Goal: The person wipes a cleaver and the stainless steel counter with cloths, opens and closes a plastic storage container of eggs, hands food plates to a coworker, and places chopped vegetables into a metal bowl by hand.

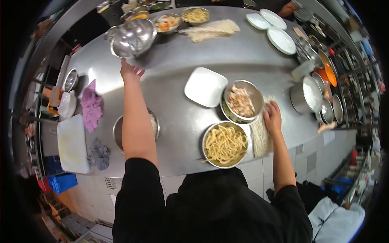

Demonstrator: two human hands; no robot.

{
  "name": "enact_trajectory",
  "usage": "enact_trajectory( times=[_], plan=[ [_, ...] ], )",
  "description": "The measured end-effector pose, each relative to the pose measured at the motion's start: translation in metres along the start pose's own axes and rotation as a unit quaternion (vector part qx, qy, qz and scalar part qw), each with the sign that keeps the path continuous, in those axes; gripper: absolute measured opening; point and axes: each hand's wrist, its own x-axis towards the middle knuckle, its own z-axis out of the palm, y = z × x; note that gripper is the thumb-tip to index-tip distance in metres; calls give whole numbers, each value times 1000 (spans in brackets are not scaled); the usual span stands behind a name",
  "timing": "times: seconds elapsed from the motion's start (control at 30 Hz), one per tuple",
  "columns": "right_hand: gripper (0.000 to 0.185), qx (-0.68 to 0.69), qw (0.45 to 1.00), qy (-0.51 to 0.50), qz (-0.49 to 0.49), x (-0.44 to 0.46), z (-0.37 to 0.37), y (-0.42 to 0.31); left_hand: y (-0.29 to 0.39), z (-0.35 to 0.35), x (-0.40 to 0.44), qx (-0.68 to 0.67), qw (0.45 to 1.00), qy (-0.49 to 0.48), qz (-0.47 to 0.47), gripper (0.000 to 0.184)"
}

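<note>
My left hand [131,71] reaches to the near edge of a shiny metal bowl [133,38], which is tilted at the upper left; the thumb is at its rim and the other fingers are spread. My right hand [272,117] lies with its fingers apart on dry pale noodles [261,135], beside a metal bowl of pinkish meat pieces [241,101]. That bowl rests partly over another bowl with something green. Nearer me is a bowl of thick yellow noodles [225,144]. A white square plate [206,87] sits left of the meat bowl. My left forearm partly hides another metal bowl [118,133].
Along the far edge are bowls of shrimp [167,23] and noodles [195,15], more dry noodles [212,30] and white plates [281,41]. Pots [306,95] crowd the right. Purple [91,106] and grey cloths [99,154] lie left, near a white board [73,144].
</note>
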Motion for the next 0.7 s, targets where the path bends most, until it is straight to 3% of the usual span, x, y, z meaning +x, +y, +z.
enact_trajectory(
  times=[0.07, 0.13, 0.17, 0.2, 0.27, 0.37, 0.4, 0.5, 0.57, 0.63, 0.7],
  plan=[
    [31, -20, 1000, 2, -5, 1, -7, -2, -35, 12, -18, 71, 997, -29, 12, 70],
    [32, -38, 996, 82, 16, -1, -20, -22, -69, 19, -46, 348, 915, -201, 31, 60],
    [32, -42, 995, 87, 18, -2, -26, -32, -82, 25, -64, 412, 882, -228, 15, 56],
    [33, 65, 991, 55, 105, -5, -30, -43, -95, 29, -81, 475, 844, -250, -1, 53],
    [42, 252, 936, -15, 244, -9, -32, -71, -112, 33, -97, 518, 797, -306, -50, 50],
    [55, 297, 905, -83, 293, -10, -21, -92, -127, 36, -105, 537, 786, -303, -42, 47],
    [55, 358, 864, -128, 332, -6, -22, -93, -126, 37, -110, 536, 788, -300, -39, 47],
    [54, 386, 837, -142, 360, 5, -20, -92, -129, 34, -118, 569, 782, -256, -11, 44],
    [54, 393, 854, -100, 327, 4, -20, -86, -140, 18, -121, 610, 719, -189, 275, 41],
    [50, 393, 863, -68, 311, -3, -32, -88, -101, 5, -190, 559, 765, -223, 231, 37],
    [45, 404, 863, -64, 297, -14, -43, -81, -100, -38, -230, 516, 780, -252, 247, 35]
  ],
)
